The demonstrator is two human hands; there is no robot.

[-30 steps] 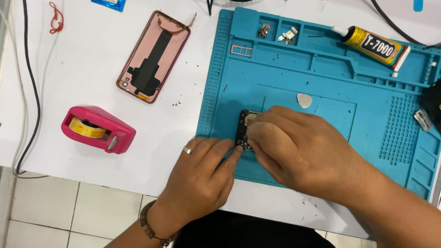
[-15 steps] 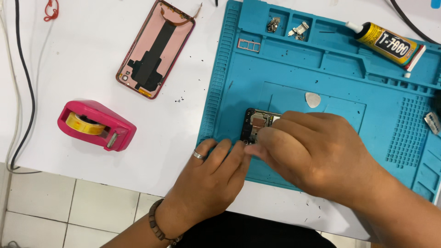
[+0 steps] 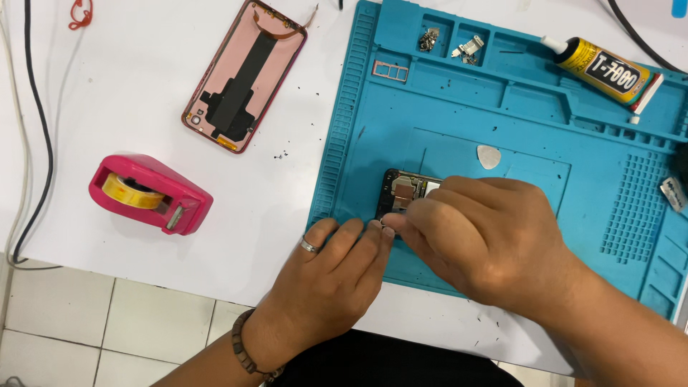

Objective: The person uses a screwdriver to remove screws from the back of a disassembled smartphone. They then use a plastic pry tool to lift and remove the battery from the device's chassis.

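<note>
An opened dark phone body (image 3: 403, 192) lies on the blue work mat (image 3: 502, 122), mostly hidden under my right hand (image 3: 487, 244). My right hand's fingertips pinch something small at the phone's near corner; what it is I cannot make out. My left hand (image 3: 330, 279), with a ring and a bead bracelet, rests on the mat's near edge, its fingertips touching the same corner of the phone.
A pink phone back cover (image 3: 245, 75) lies inside-up on the white table. A pink tape dispenser (image 3: 149, 193) sits at the left. On the mat: a glue tube (image 3: 602, 70), a white pick (image 3: 489, 156), small metal parts (image 3: 450, 43), a card tray (image 3: 390, 71). A black cable (image 3: 36, 122) runs along the left.
The view has shifted a little; both hands stay at the phone's near corner, with the fingertips drawn closer together.
</note>
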